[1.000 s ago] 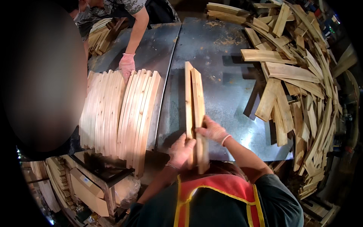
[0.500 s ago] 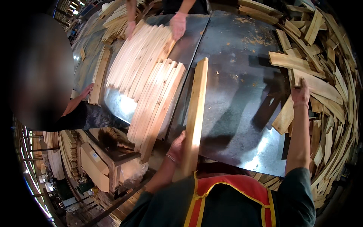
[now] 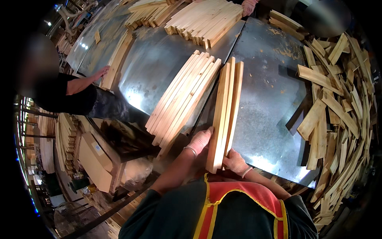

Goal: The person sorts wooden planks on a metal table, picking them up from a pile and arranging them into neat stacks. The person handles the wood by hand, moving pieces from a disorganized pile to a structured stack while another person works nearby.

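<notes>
Upright on edge at the near side of the metal table, a few long wooden strips point(image 3: 223, 115) stand side by side between my hands. My left hand point(image 3: 201, 140), in a thin glove, presses its fingers and thumb against their left side. On the right, my gloved right hand point(image 3: 236, 162) is closed round the near end of the rightmost strip; some fingertips are hidden behind the wood. Just left of these lies a row of similar strips point(image 3: 184, 99), their near ends jutting past the table edge.
Across the metal table point(image 3: 270, 91), another person's hand point(image 3: 250, 5) touches a larger stack of strips point(image 3: 207, 20). At left, a second person's hand point(image 3: 102, 73) rests by a single board point(image 3: 117, 59). A heap of loose wood offcuts point(image 3: 338, 107) borders the right side.
My right hand has come from the offcut heap to the strips, where more than one piece now stands. The large stack has moved away to the far side, apart from the nearer row.
</notes>
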A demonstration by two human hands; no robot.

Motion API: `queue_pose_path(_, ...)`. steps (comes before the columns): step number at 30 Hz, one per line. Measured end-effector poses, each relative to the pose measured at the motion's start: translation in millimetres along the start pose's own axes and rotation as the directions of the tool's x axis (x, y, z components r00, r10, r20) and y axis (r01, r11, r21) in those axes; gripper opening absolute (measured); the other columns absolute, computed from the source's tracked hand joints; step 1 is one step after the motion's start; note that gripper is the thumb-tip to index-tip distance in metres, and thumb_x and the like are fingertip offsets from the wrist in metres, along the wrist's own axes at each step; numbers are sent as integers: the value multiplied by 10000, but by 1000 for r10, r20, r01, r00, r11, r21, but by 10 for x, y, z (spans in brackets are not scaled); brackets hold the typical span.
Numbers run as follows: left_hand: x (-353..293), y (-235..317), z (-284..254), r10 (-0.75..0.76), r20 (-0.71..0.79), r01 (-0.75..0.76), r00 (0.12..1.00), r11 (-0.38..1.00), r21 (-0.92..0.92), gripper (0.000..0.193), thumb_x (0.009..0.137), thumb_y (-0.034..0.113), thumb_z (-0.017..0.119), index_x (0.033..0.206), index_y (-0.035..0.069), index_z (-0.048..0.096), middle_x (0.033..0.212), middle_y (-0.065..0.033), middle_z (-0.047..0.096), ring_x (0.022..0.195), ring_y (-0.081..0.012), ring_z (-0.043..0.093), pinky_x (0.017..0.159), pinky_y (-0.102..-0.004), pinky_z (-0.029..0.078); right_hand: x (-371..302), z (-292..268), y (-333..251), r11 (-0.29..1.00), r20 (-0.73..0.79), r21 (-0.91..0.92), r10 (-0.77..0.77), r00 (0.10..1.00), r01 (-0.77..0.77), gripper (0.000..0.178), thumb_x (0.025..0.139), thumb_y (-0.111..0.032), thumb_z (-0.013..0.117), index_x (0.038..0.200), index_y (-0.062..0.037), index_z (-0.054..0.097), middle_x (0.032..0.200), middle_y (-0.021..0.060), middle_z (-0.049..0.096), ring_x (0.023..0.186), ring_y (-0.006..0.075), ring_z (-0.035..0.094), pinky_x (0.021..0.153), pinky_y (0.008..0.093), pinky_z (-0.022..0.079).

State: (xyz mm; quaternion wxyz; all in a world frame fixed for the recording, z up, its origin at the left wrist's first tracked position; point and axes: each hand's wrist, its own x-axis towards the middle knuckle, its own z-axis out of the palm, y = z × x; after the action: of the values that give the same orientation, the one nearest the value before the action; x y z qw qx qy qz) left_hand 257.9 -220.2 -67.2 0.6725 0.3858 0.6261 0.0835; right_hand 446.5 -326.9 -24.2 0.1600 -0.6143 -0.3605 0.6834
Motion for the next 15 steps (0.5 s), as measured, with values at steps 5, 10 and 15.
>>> queue_pose_path(5,-250,-65,-204,361,-69,-247,930,753,610,469,1057,464,422,1271,108,643,1316,-179,675,1205,-405,641,1035,-506,500,588,-212,-186,935,218,257,-304,927,246,612,940,-295,756,1443,-35,527,1160,79,725,1054,212,682,935,352,568)
queue_pose_path(10,-791,178,-1122,877,-320,-117,358,382,917,645,909,461,687,1416,75,583,1407,-133,567,1272,-340,551,1100,-495,428,1109,-135,-882,945,29,-243,-216,976,217,470,980,-528,657,1001,-71,763,750,-10,588,674,115,554,593,323,476)
queue_pose_path(15,137,-637,-2333,432,-652,323,623,617,717,579,970,553,479,1121,30,674,938,-221,676,878,-347,691,778,-524,572,1221,286,-809,987,109,-17,-155,982,158,533,968,-510,690,1195,-28,684,890,81,707,683,192,699,495,343,556)
